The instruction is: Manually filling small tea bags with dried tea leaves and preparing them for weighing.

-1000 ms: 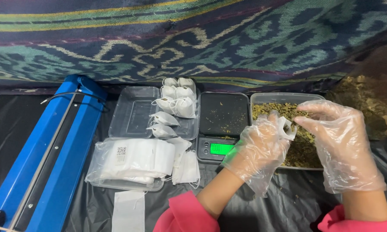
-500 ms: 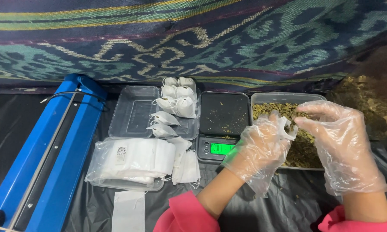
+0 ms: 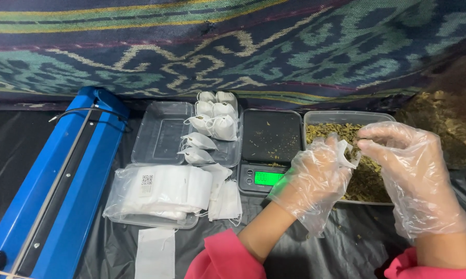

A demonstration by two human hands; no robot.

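1. The left hand (image 3: 315, 178), in a loose clear plastic glove, is seen curled around a small white filter sachet (image 3: 346, 152), whose open mouth is held up toward the right.
2. The right hand (image 3: 408, 170), gloved the same way, is pressed into a pinch at the fingertips (image 3: 364, 144); a little dried herb appears to be held there, though this cannot be told for sure.
3. The pinch lies just beside the sachet's mouth, to its right and almost touching, so the right hand is the nearer one to the opening.
4. Both hands are held above the clear rectangular plastic tub of dried green-brown herb (image 3: 346, 118).
5. A small black digital scale with a green display (image 3: 270, 147) stands just left of the tub.
6. Filled white sachets (image 3: 212, 124) are piled in a clear tray (image 3: 160, 134) further left.
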